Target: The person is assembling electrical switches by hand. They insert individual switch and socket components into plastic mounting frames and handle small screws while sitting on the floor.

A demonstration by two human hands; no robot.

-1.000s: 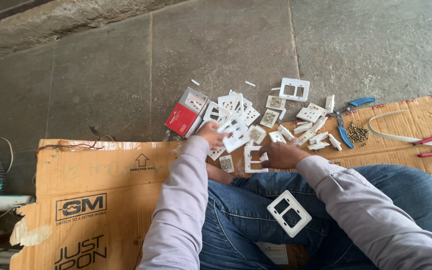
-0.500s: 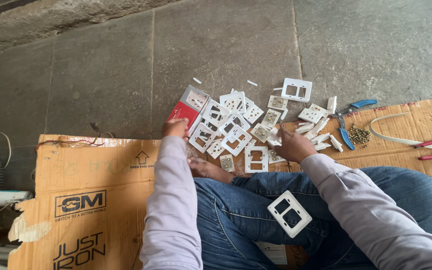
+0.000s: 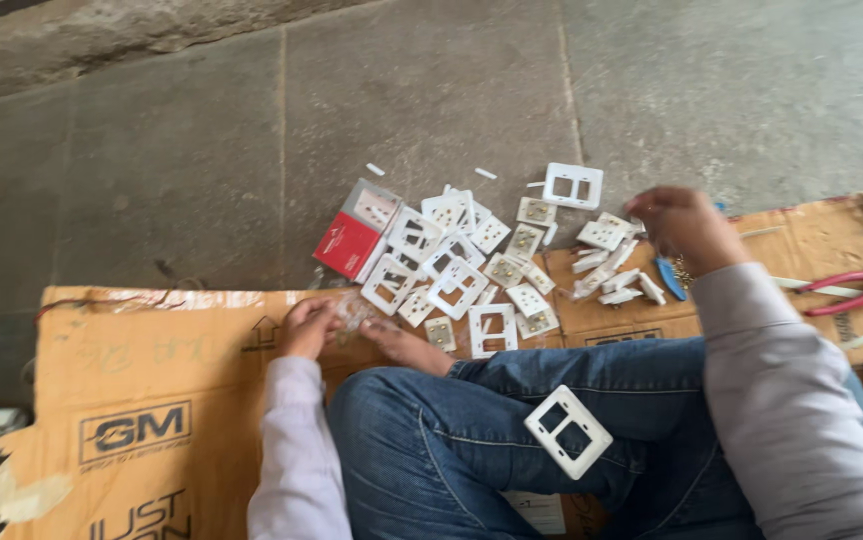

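Note:
I sit cross-legged in blue jeans on flattened cardboard (image 3: pixel 152 400). A heap of white plastic switch plates and socket parts (image 3: pixel 462 265) lies ahead of my bare foot (image 3: pixel 407 348). My left hand (image 3: pixel 310 325) rests low on the cardboard beside the foot, fingers curled, touching a small clear scrap. My right hand (image 3: pixel 687 225) is blurred, fingers bent down over the small parts and blue-handled pliers (image 3: pixel 670 278) at the right of the heap; what it holds is unclear. A white two-window frame plate (image 3: pixel 568 431) lies on my thigh.
A red and white small box (image 3: pixel 357 238) stands at the heap's left. Red-handled pliers (image 3: pixel 857 290) and a white cable lie on the cardboard at far right. A stone slab floor stretches beyond. A fan's edge shows at far left.
My left hand drew back from the heap to the cardboard by my foot. My right hand swung right, from the middle of the heap to the parts near the blue pliers.

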